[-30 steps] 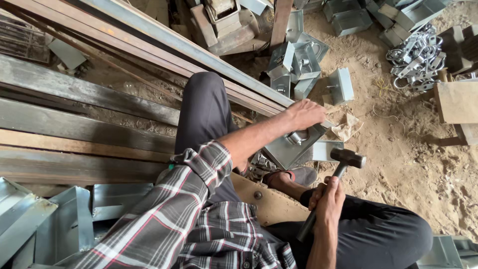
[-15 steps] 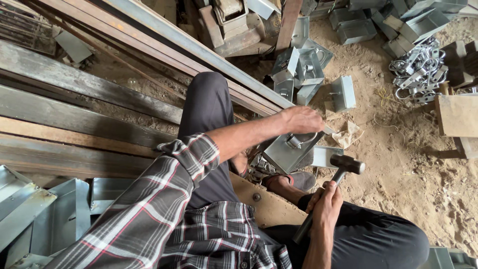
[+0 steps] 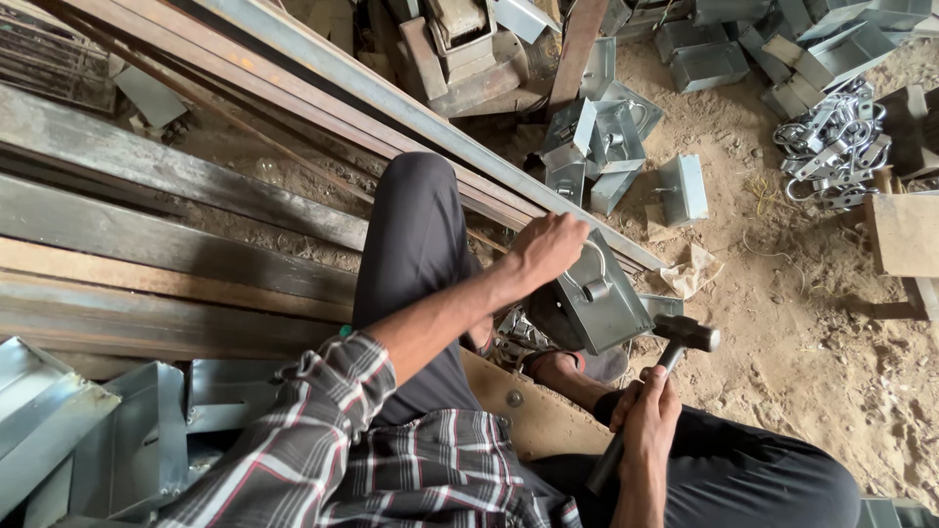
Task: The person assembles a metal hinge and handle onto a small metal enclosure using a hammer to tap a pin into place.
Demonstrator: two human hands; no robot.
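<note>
In the head view, the person sits low over sandy ground (image 3: 782,323), knees bent, in dark trousers and a plaid shirt with the sleeve rolled up the left forearm.

The left hand (image 3: 548,249) reaches forward and closes its grip on the upper edge of a grey folded sheet-metal box with a small round fitting on its face (image 3: 597,293). The box stands tilted on edge between the knees, just above a sandalled foot (image 3: 572,364), and its lower corner sits close to the head of the hammer.

The right hand (image 3: 646,416) is clenched around the dark handle of a hammer with a black steel head (image 3: 685,337). The handle runs up and to the right from the fist, and the head hovers just beside the box's lower right corner; whether it touches the box cannot be told.

Long rusty steel bars and angle lengths (image 3: 245,196) run diagonally across the left half of the view. More grey sheet-metal boxes (image 3: 602,142) lie scattered on the ground past the left hand, and others are stacked at the lower left (image 3: 108,440). A heap of shiny metal clamps (image 3: 831,147) rests at the upper right, next to a flat wooden board (image 3: 905,235).
</note>
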